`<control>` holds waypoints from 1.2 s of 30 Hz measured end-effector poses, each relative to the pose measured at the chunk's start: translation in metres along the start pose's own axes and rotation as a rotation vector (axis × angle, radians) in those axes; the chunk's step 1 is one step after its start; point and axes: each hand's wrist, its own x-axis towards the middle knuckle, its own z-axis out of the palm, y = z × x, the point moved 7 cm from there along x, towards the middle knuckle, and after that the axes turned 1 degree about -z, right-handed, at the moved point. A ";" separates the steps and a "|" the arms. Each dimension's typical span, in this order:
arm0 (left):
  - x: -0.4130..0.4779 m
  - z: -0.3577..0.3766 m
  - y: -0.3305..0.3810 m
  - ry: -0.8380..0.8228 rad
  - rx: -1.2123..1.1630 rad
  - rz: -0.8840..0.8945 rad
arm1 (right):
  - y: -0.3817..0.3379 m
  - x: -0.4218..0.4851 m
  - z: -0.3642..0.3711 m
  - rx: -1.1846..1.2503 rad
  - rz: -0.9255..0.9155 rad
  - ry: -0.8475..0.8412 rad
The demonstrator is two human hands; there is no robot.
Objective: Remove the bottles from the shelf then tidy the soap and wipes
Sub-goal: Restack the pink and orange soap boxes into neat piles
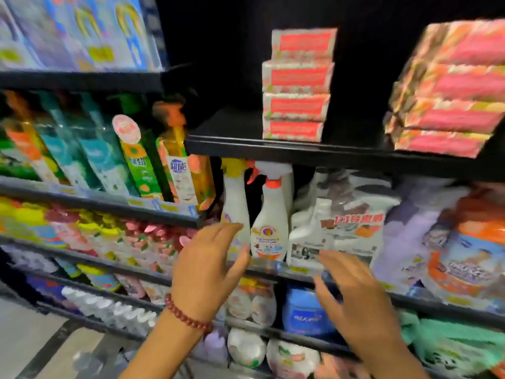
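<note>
top left: blurred blue boxes (82, 31) on the highest board; left rack (95, 199) below holds tilted tall packs: teal bottles (101, 160), a green bottle (136, 160) with a round pink sticker, an amber bottle (183, 170) at the row's right end; yellow price tags (169, 207) on the rack lip; next level down, bright yellow/pink pouches (103, 236); low centre, a blue tub (306, 313) beside round white pouches (246, 346); far right, an orange-and-blue pouch (470, 258); grey floor (27, 337) bottom left
</note>
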 end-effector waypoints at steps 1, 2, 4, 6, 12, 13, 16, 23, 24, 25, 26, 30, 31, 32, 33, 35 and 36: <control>0.024 -0.015 0.008 0.085 -0.040 0.044 | -0.006 0.027 -0.022 0.007 -0.039 0.098; 0.048 -0.030 0.016 0.173 -0.076 0.086 | -0.011 0.051 -0.042 0.009 -0.078 0.175; 0.093 -0.054 0.029 0.314 -0.137 0.143 | -0.015 0.094 -0.072 -0.050 -0.140 0.244; 0.133 -0.065 0.037 0.384 -0.173 0.163 | -0.012 0.128 -0.086 -0.170 -0.162 0.263; 0.218 -0.041 0.042 0.197 -0.205 0.147 | 0.008 0.189 -0.085 -0.212 -0.131 0.227; 0.224 -0.036 0.041 0.165 -0.222 0.142 | 0.008 0.195 -0.083 -0.217 -0.136 0.225; 0.230 -0.027 0.036 0.106 -0.310 0.104 | 0.008 0.202 -0.073 -0.229 -0.130 0.189; 0.229 -0.029 0.034 0.099 -0.549 0.101 | 0.023 0.183 -0.046 -0.318 -0.096 0.219; 0.230 -0.029 0.032 0.102 -0.598 0.089 | 0.023 0.183 -0.045 -0.318 -0.099 0.223; 0.231 -0.030 0.029 0.102 -0.654 0.070 | 0.023 0.183 -0.044 -0.316 -0.101 0.216; 0.231 -0.031 0.028 0.101 -0.716 0.048 | 0.023 0.183 -0.044 -0.313 -0.101 0.200; 0.225 -0.039 0.025 0.166 -0.765 0.058 | 0.026 0.186 -0.046 -0.193 -0.059 0.112; 0.223 -0.041 0.026 0.190 -0.749 0.080 | 0.027 0.187 -0.051 -0.085 -0.015 0.116; 0.220 -0.045 0.027 0.212 -0.736 0.111 | 0.028 0.189 -0.059 0.047 0.032 0.139; 0.218 -0.048 0.029 0.228 -0.730 0.156 | 0.026 0.191 -0.069 0.177 0.071 0.183; 0.212 -0.057 0.038 0.253 -0.733 0.273 | 0.022 0.199 -0.088 0.377 0.137 0.242; 0.209 -0.061 0.044 0.264 -0.735 0.335 | 0.018 0.205 -0.094 0.455 0.165 0.222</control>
